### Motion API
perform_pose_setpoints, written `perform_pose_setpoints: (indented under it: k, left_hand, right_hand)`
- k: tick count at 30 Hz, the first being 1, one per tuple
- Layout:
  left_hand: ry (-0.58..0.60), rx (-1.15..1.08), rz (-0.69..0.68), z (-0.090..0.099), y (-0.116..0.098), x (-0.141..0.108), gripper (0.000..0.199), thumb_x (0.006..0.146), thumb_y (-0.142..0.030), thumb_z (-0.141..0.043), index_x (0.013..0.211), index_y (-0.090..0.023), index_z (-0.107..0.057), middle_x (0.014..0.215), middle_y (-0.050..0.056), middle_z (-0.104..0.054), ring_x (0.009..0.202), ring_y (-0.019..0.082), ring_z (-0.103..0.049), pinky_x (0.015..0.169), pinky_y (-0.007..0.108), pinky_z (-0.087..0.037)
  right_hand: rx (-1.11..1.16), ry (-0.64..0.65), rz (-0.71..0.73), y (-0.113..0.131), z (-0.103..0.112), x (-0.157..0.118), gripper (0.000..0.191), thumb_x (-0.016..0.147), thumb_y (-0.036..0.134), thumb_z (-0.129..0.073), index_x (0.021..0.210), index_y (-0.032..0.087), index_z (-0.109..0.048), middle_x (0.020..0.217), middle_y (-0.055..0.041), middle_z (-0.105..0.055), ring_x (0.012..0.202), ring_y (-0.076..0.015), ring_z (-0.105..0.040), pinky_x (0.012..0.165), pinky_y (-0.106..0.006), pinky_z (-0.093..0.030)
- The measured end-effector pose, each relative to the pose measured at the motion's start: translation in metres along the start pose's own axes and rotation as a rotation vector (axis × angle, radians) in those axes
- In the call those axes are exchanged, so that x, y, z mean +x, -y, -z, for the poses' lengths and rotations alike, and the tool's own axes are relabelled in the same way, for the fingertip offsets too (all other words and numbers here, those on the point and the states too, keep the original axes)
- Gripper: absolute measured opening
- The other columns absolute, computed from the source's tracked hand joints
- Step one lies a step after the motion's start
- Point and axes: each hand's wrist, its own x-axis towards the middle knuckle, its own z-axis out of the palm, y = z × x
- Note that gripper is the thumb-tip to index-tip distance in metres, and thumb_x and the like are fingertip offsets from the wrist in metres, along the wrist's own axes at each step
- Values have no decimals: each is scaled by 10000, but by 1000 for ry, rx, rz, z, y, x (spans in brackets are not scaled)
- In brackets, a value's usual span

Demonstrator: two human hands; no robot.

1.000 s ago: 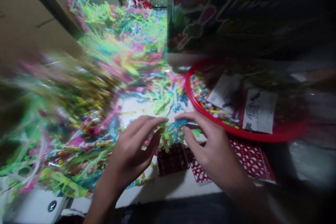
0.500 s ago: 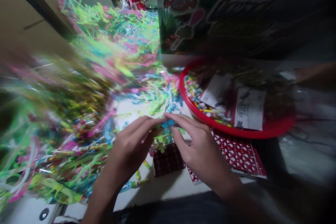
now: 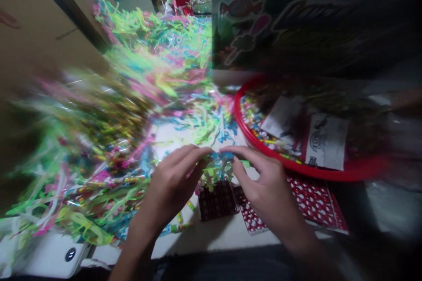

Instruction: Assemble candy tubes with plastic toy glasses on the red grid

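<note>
Between my hands is a small blue plastic piece, pinched by the fingertips of both. My left hand is closed at its left end, the thumb largely hidden. At the other end, my right hand grips it between thumb and index finger. Just below hang green and yellow flower-shaped plastic pieces; whether they are joined to the blue one I cannot tell. Under them a dark red gridded tray lies on the white tabletop. Red-and-white patterned cards lie beside and behind my right forearm.
Bright plastic strips heap up at the left and back, with candy-filled tubes among them. A red basin of small candies and printed cards stands right, before a large printed box. A white device lies front left.
The whole view has shifted, so things appear farther right. My fingertips have drawn slightly apart, and more of the blue piece shows between them.
</note>
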Motion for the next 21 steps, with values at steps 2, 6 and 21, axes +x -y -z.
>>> perform_pose_setpoints:
  k: [2, 6, 21]
  left_hand:
    - [-2, 1, 3, -1, 0, 1, 228, 988, -86, -622, 1199, -165, -655, 990, 50, -700, 881, 143, -646, 774, 254, -496]
    - [4, -6, 2, -1, 2, 2, 212, 994, -92, -616, 1186, -173, -653, 984, 51, -704, 864, 143, -647, 756, 256, -492]
    - [14, -63, -15, -2, 5, 3, 253, 990, -63, -595, 1208, -179, -646, 963, 37, -693, 851, 136, -623, 738, 259, -476]
  right_hand:
    - [4, -11, -17, 1, -1, 1, 268, 990, 137, -573, 1157, 264, -741, 1157, 32, -773, 1098, -130, -708, 989, -264, -511]
    - [24, -23, -73, 1, 0, 3, 269, 996, 181, -587, 1180, 280, -756, 1156, 17, -780, 1049, -152, -719, 946, -300, -520]
    - [59, -16, -85, -5, -3, 6, 216, 1008, 248, -631, 1162, 322, -763, 1144, 28, -782, 1036, -154, -723, 907, -278, -518]
